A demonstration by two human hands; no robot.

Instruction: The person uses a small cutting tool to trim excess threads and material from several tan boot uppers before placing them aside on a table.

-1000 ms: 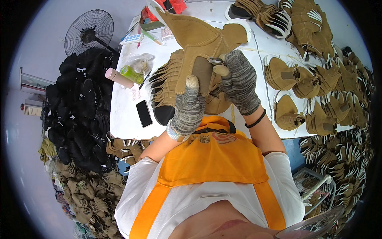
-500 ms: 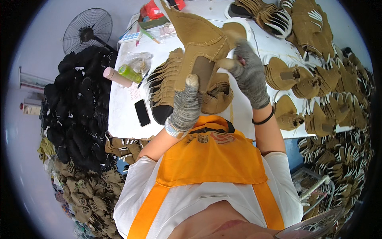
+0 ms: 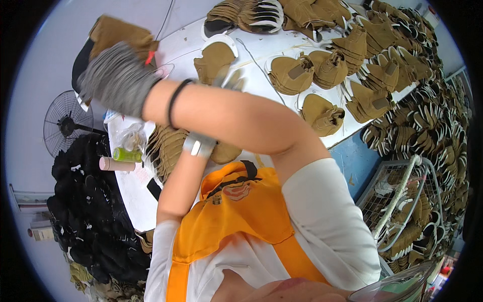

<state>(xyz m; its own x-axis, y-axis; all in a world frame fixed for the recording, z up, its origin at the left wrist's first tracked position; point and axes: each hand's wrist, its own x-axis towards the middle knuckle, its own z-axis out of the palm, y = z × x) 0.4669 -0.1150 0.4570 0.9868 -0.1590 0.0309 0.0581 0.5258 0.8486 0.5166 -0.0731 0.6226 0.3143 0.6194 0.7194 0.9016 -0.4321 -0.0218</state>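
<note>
My right arm reaches across to the far left. Its grey-gloved hand (image 3: 118, 78), smeared by motion, is closed on a brown boot upper (image 3: 121, 38) with a dark part along its left side. The fingers' exact hold is hidden. My left hand (image 3: 232, 80) lies mostly behind my right forearm; only blurred, apart fingertips show, beside a flat brown upper piece with a white rim (image 3: 216, 58) on the white table (image 3: 181, 38). Under my forearms, a stack of layered brown uppers (image 3: 166, 148) is partly covered.
Several stacks of brown uppers (image 3: 289, 73) cover the table's right side. A pink bottle (image 3: 115, 164), a green bottle (image 3: 127, 154) and a dark phone (image 3: 154, 189) lie at the left. Beyond stand a fan (image 3: 65, 123) and a black heap (image 3: 90, 201). A wire basket (image 3: 402, 206) stands at right.
My right hand has swung across to the far left with the boot upper. My left hand has let go of it and moved toward the flat piece. The view has turned.
</note>
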